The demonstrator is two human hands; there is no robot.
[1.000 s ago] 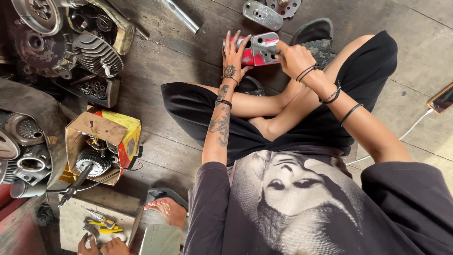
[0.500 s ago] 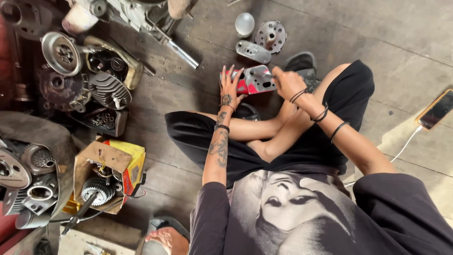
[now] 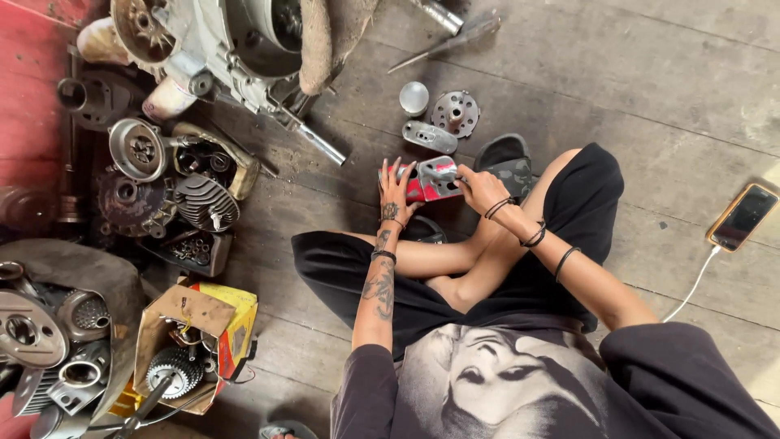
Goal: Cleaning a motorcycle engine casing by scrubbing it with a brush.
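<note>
1. The wooden plank floor (image 3: 650, 89) fills the frame. Its widest bare stretch runs from 12 to 3 o'clock, right out to the top and right edges.
2. The engine casing (image 3: 219, 49) sits at 11 o'clock, cut off by the top edge, with a shaft (image 3: 321, 146) poking toward the centre.
3. A heap of dark engine parts crowds the left edge from 9 to 7 o'clock, among them a finned cylinder (image 3: 207, 203) and a round cover (image 3: 28, 329).
4. An open cardboard box (image 3: 191, 341) at 7 o'clock holds a toothed gear (image 3: 175, 370); it lies near the person's left knee, with only a narrow strip of floor between.
5. The red and grey metal part (image 3: 426, 180) is just above centre, toward 12 o'clock, held over the crossed legs, close beside a dark sandal (image 3: 508, 158).
6. The left hand (image 3: 396, 193) lies against the part's left end, fingers spread and straight, not closed round it.
7. The right hand (image 3: 479, 185) is closed on the part's right end, thumb and fingers pinching it.
8. Three small loose pieces lie just beyond the hands at 12 o'clock: a perforated disc (image 3: 455, 112), a silver cap (image 3: 413, 97) and a grey bracket (image 3: 429, 136), near one another.
9. A phone (image 3: 743, 215) on a white cable (image 3: 691, 284) lies at 3 o'clock, well apart from the hands.
</note>
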